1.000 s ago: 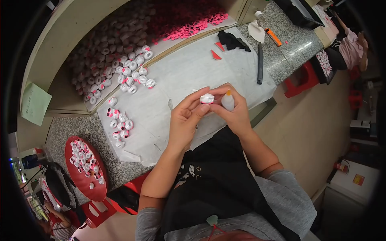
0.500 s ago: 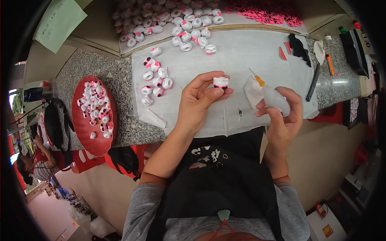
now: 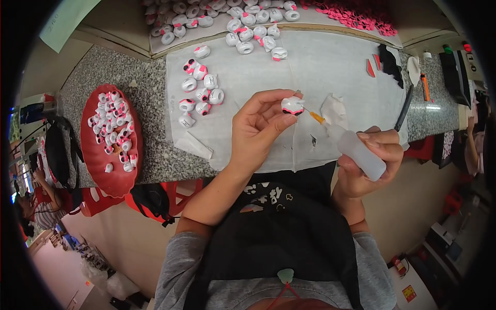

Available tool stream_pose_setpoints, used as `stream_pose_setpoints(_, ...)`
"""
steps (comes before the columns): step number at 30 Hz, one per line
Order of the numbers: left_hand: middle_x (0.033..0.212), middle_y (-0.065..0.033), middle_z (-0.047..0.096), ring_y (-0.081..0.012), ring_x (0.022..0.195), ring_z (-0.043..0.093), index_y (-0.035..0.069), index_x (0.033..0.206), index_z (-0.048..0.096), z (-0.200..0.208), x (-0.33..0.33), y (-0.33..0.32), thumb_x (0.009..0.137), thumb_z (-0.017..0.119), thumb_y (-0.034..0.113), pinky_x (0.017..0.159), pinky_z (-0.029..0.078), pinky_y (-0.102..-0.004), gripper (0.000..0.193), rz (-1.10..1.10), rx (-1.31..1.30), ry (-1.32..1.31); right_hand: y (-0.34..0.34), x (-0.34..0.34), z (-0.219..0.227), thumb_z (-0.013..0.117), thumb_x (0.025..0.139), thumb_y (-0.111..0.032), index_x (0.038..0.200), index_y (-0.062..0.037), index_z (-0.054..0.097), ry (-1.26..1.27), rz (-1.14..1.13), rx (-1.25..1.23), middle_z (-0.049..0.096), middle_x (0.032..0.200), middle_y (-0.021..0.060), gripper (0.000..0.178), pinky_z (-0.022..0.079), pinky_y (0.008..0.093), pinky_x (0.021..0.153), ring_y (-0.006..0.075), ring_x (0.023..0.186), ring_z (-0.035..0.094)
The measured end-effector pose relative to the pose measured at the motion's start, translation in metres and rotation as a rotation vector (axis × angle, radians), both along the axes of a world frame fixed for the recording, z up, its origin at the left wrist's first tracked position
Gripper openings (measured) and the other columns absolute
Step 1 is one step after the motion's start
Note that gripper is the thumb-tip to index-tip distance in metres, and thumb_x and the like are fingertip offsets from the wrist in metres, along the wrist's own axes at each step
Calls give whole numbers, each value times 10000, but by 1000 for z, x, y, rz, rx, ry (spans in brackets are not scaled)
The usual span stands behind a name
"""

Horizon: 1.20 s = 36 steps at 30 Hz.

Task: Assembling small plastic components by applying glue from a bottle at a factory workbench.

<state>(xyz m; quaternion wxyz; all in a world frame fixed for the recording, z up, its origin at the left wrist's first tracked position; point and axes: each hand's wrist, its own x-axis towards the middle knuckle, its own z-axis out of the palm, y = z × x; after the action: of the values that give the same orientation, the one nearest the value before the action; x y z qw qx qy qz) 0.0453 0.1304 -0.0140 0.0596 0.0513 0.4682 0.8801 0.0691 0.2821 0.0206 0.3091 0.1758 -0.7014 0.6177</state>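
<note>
Between thumb and fingers my left hand [image 3: 263,124] pinches a small white plastic piece [image 3: 292,105] with pink and black trim along its lower side. My right hand [image 3: 373,157] grips a translucent squeeze bottle [image 3: 360,154], tilted so that its orange needle tip [image 3: 316,117] points at the piece. The needle's thin end reaches the right side of the piece; whether it touches, I cannot tell. Behind the bottle, a crumpled white cloth [image 3: 334,109] lies on the white sheet [image 3: 248,72]. Several similar white and pink pieces [image 3: 202,94] are spread left of my left hand.
A red oval tray [image 3: 88,150] with many small pieces stands at the left on the granite counter [image 3: 155,150]. White pieces [image 3: 245,47] and a heap of pink parts [image 3: 361,16] lie at the back. Black scraps [image 3: 391,66] and an orange marker [image 3: 424,87] are at the right.
My right hand has turned the bottle, so its needle now points left and meets the piece instead of pointing up and away. My left hand has turned the piece slightly.
</note>
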Motion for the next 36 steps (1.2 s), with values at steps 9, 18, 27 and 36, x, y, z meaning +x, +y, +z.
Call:
stream_pose_setpoints(9,998,-154,506,-159,894,511,-32,1003,441,1,0,2,709,534,-50,767,428,-255,308,-19,-11,-8,0,2,-2,757,503,-64,828,-52,471,-36,7,58,465,807,77,433,407,224,523,125,599,482)
stream_pose_setpoints(18,1006,-144,501,-139,876,510,-38,1007,441,-1,0,3,712,527,-69,751,432,-237,308,-18,-25,8,-1,3,-2,755,526,-187,793,-49,469,-50,-37,59,457,763,62,415,347,214,495,109,552,413)
stream_pose_setpoints(27,990,-177,508,-187,900,517,-26,993,447,-1,0,3,707,549,-16,786,425,-281,304,10,-42,1,5,2,0,751,489,-20,831,-57,466,-38,26,69,455,793,80,447,402,215,498,113,563,464)
stream_pose_setpoints(36,983,-172,512,-185,903,514,-26,997,446,-1,2,3,705,553,-15,776,433,-283,311,-2,-43,-29,3,2,0,749,493,-13,836,-59,463,-19,16,68,450,797,78,448,400,214,490,111,558,462)
